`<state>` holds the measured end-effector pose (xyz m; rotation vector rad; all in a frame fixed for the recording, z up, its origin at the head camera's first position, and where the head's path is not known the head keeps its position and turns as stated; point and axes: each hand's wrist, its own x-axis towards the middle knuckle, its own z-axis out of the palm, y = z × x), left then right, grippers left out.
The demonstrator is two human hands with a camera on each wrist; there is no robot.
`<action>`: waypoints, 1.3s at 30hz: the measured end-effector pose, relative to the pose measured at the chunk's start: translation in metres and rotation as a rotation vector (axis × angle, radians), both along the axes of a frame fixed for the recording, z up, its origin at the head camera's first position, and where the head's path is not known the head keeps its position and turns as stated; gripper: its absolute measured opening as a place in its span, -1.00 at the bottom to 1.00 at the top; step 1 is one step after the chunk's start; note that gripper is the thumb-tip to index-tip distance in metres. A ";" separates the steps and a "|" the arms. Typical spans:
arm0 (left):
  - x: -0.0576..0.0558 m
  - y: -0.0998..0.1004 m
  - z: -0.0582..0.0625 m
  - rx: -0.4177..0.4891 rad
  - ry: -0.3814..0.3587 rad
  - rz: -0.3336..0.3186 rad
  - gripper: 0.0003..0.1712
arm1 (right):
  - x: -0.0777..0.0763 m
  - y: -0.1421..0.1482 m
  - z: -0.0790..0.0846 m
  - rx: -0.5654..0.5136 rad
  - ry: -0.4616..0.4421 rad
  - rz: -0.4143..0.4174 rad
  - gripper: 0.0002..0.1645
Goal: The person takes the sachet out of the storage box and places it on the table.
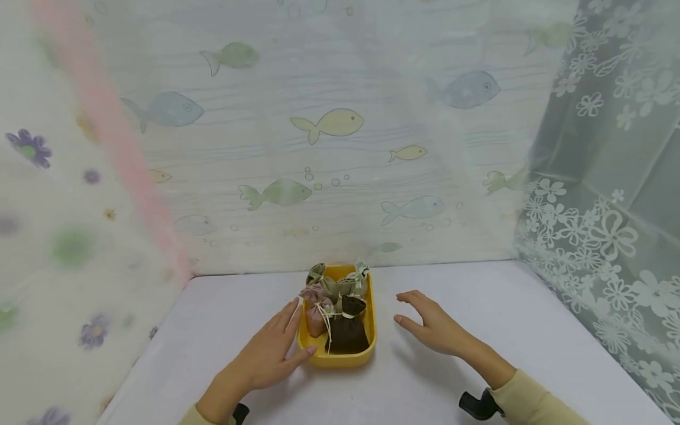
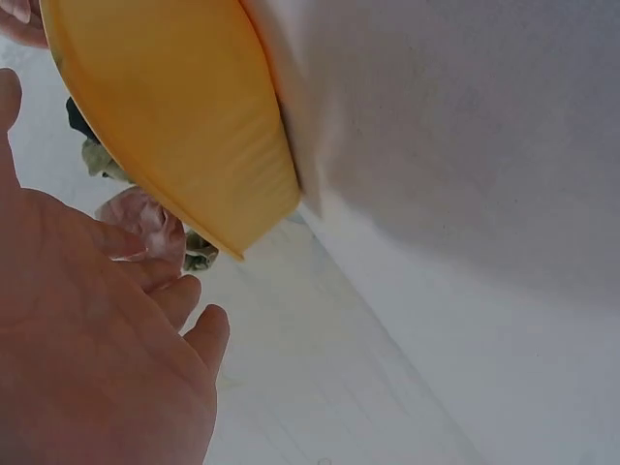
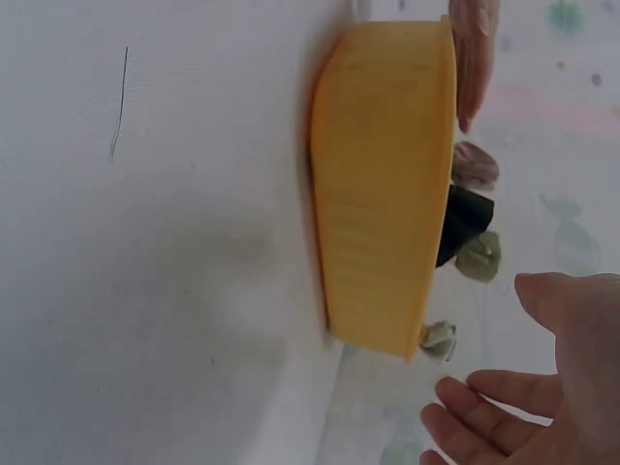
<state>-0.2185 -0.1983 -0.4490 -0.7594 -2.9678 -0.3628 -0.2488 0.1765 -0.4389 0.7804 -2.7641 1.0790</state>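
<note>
A yellow tray (image 1: 345,359) stands on the white table and holds several small drawstring cloth pouches. A dark brown pouch (image 1: 347,336) lies at its near end, a pink pouch (image 1: 316,319) at its left side. Green pouches (image 1: 330,287) and a pale patterned pouch (image 1: 361,277) sit toward the far end. My left hand (image 1: 268,354) is at the tray's left side, fingers extended and thumb by the near-left rim; whether it touches cannot be told. Apart from the tray on its right, my right hand (image 1: 438,327) hovers with fingers loosely bent, holding nothing.
The white tabletop (image 1: 228,307) spreads around the tray. Behind it hangs a curtain printed with fish (image 1: 340,124). A flowered curtain (image 1: 69,236) closes the left side, and a sheer curtain with white flowers (image 1: 611,236) the right. A thin dark thread (image 3: 121,107) lies on the tabletop.
</note>
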 end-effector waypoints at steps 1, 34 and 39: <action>0.000 0.001 0.000 0.001 -0.001 -0.002 0.10 | 0.000 -0.002 0.000 -0.001 0.002 0.003 -0.41; -0.005 0.011 -0.014 0.005 -0.043 0.000 0.04 | -0.013 -0.085 -0.020 0.102 0.092 -0.053 -0.59; -0.004 0.011 -0.015 0.019 -0.025 -0.012 0.01 | -0.011 -0.096 -0.020 0.069 0.084 -0.097 -0.67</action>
